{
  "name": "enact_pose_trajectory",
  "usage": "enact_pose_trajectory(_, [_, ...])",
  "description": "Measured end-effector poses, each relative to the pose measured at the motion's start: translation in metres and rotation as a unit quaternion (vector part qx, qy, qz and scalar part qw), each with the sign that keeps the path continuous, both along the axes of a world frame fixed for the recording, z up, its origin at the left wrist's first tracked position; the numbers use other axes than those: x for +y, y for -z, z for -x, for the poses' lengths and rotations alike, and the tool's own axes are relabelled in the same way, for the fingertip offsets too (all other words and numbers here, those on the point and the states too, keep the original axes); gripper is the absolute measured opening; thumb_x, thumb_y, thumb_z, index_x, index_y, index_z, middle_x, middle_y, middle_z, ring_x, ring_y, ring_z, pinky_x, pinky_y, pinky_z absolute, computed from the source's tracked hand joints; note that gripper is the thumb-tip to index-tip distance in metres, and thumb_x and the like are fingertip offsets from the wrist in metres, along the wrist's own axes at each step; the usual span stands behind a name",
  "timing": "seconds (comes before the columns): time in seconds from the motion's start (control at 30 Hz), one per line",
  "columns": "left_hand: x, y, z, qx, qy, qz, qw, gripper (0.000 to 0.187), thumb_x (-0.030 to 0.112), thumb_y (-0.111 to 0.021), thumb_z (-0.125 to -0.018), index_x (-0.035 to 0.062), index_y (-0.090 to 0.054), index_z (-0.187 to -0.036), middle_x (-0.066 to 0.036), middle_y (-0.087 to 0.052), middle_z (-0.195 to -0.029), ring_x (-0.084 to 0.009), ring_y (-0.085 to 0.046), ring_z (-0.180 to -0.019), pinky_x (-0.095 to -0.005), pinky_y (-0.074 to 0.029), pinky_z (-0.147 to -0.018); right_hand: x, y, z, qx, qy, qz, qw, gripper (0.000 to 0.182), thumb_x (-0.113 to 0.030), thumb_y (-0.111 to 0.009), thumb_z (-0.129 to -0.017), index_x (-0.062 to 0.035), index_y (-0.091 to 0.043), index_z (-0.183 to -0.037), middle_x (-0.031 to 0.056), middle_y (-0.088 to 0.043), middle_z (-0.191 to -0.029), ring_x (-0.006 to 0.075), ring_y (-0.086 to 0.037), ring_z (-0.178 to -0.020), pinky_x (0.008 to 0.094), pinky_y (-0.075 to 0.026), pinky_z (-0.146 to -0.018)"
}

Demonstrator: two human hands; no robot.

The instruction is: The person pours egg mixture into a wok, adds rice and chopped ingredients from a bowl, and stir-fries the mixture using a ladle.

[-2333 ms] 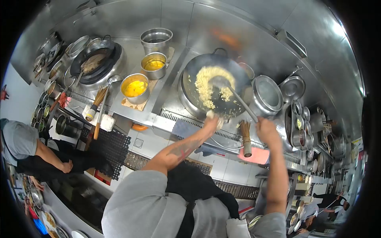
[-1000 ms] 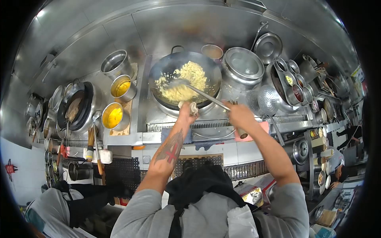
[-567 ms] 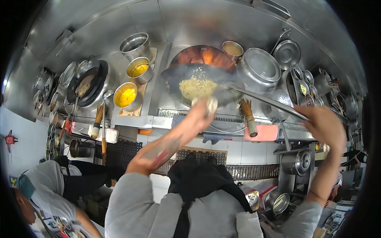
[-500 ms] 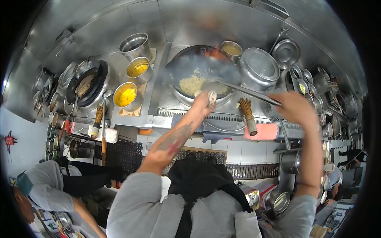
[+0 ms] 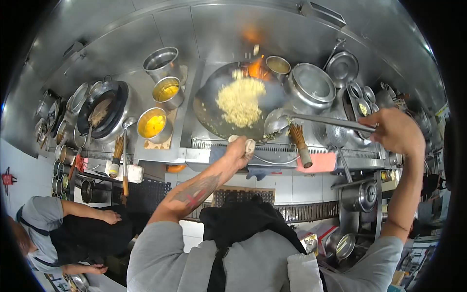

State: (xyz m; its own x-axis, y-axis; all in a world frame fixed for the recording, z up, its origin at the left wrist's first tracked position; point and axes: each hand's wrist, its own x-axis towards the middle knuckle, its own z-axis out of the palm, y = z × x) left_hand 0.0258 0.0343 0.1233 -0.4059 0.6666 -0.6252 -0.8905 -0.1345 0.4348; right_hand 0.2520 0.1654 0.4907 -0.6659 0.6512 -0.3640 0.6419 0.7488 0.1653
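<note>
Left hand (image 5: 239, 148) was closed around the cloth-wrapped handle (image 5: 247, 144) at the near rim of the large dark round steel wok (image 5: 206, 104), tilted over orange flame (image 5: 254, 68). The mound of yellow fried rice (image 5: 240, 100) lay inside the wok, beyond the left fingers. Right hand (image 5: 398, 130), right of the wok, was clenched on the far end of the long steel ladle (image 5: 321, 119); its long axis ran leftward, bowl at the wok's near-right rim. Left hand was the nearer to the rice. Left of the wok: 2 steel pots of yellow liquid (image 5: 153, 124) on the steel desk (image 5: 192, 153). Another person (image 5: 63, 228) stood further left.
</note>
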Motion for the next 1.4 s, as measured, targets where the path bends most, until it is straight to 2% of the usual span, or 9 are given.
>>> enact_pose_trajectory(0.33, [0.030, 0.151, 0.011, 0.120, -0.001, -0.062, 0.991, 0.014, 0.014, -0.052, -0.093, 0.0052, -0.056, -0.104, -0.007, -0.063, -0.089, -0.0189, -0.063, -0.072, -0.0346, -0.054, -0.061, -0.006, 0.279, 0.045, 0.323, 0.007, -0.077, 0.943, 0.039, -0.010, -0.056, -0.086, -0.0031, -0.055, -0.124, 0.0230, -0.068, -0.089, 0.0336, -0.068, -0.075, 0.0433, -0.054, -0.068])
enact_pose_trajectory(0.4, [0.047, 0.121, 0.018, 0.114, -0.019, -0.053, 0.992, 0.012, 0.017, -0.050, -0.094, 0.0080, -0.056, -0.100, -0.006, -0.062, -0.083, -0.0194, -0.061, -0.067, -0.0346, -0.052, -0.056, -0.025, 0.288, 0.036, 0.397, 0.079, 0.145, 0.903, 0.036, -0.012, -0.056, -0.088, -0.0005, -0.053, -0.122, 0.0184, -0.066, -0.084, 0.0280, -0.065, -0.067, 0.0405, -0.053, -0.062])
enact_pose_trajectory(0.53, [0.068, 0.056, 0.046, 0.066, 0.021, 0.022, 0.997, 0.012, 0.018, -0.047, -0.094, 0.0100, -0.055, -0.095, -0.006, -0.060, -0.076, -0.0198, -0.059, -0.058, -0.0339, -0.045, -0.041, -0.009, 0.293, 0.057, 0.499, 0.297, 0.558, 0.593, 0.019, -0.008, -0.052, -0.087, 0.0028, -0.046, -0.102, 0.0039, -0.049, -0.069, 0.0125, -0.047, -0.047, 0.0303, -0.042, -0.041])
enact_pose_trajectory(0.63, [0.085, 0.060, 0.048, 0.152, 0.024, 0.077, 0.985, 0.012, 0.019, -0.048, -0.093, 0.0101, -0.054, -0.094, -0.006, -0.060, -0.076, -0.0186, -0.059, -0.057, -0.0329, -0.042, -0.037, -0.005, 0.285, 0.075, 0.513, 0.347, 0.555, 0.555, 0.026, -0.003, -0.047, -0.084, 0.0069, -0.044, -0.108, 0.0063, -0.051, -0.071, 0.0133, -0.046, -0.046, 0.0301, -0.041, -0.040])
enact_pose_trajectory(0.8, [0.019, 0.116, -0.016, 0.552, -0.007, 0.197, 0.810, 0.048, 0.028, -0.064, -0.079, -0.0096, -0.058, -0.107, -0.027, -0.064, -0.104, -0.0381, -0.063, -0.100, -0.0440, -0.047, -0.087, -0.030, 0.298, 0.082, 0.544, 0.333, 0.441, 0.631, 0.036, -0.002, -0.045, -0.084, 0.0105, -0.041, -0.117, 0.0077, -0.050, -0.070, 0.0144, -0.048, -0.047, 0.0310, -0.042, -0.040])
enact_pose_trajectory(0.93, [-0.003, 0.129, -0.011, 0.336, -0.034, 0.072, 0.938, 0.040, 0.011, -0.058, -0.084, -0.0065, -0.050, -0.119, -0.018, -0.061, -0.112, -0.0277, -0.061, -0.102, -0.0364, -0.049, -0.085, -0.035, 0.279, 0.105, 0.547, 0.354, 0.517, 0.554, 0.009, -0.004, -0.044, -0.087, 0.0023, -0.047, -0.093, 0.0048, -0.049, -0.070, 0.0097, -0.046, -0.048, 0.0258, -0.042, -0.041])
enact_pose_trajectory(1.0, [-0.001, 0.085, 0.000, 0.339, 0.012, 0.147, 0.929, 0.028, 0.009, -0.053, -0.087, -0.0023, -0.054, -0.113, -0.012, -0.064, -0.099, -0.0221, -0.064, -0.086, -0.0354, -0.052, -0.072, -0.008, 0.294, 0.106, 0.404, 0.344, 0.812, 0.243, 0.010, -0.005, -0.042, -0.088, 0.0011, -0.048, -0.094, 0.0019, -0.046, -0.067, 0.0091, -0.043, -0.047, 0.0260, -0.040, -0.042])
enact_pose_trajectory(1.17, [0.010, 0.087, 0.040, 0.085, 0.076, -0.007, 0.993, 0.015, 0.019, -0.046, -0.095, 0.0074, -0.056, -0.094, -0.006, -0.060, -0.071, -0.0181, -0.054, -0.052, -0.0324, -0.043, -0.044, -0.036, 0.319, 0.062, 0.426, 0.355, 0.777, 0.298, 0.023, -0.020, -0.041, -0.096, 0.0005, -0.051, -0.091, 0.0050, -0.050, -0.073, 0.0109, -0.047, -0.055, 0.0257, -0.042, -0.048])
enact_pose_trajectory(1.4, [0.000, 0.075, 0.013, 0.032, 0.100, 0.075, 0.992, 0.019, 0.022, -0.044, -0.097, 0.0077, -0.056, -0.094, -0.008, -0.062, -0.076, -0.0183, -0.054, -0.053, -0.0311, -0.044, -0.046, -0.074, 0.354, -0.009, 0.423, 0.418, 0.707, 0.381, 0.056, -0.050, -0.036, -0.100, -0.0008, -0.052, -0.121, 0.0120, -0.061, -0.108, 0.0219, -0.059, -0.081, 0.0399, -0.053, -0.066])
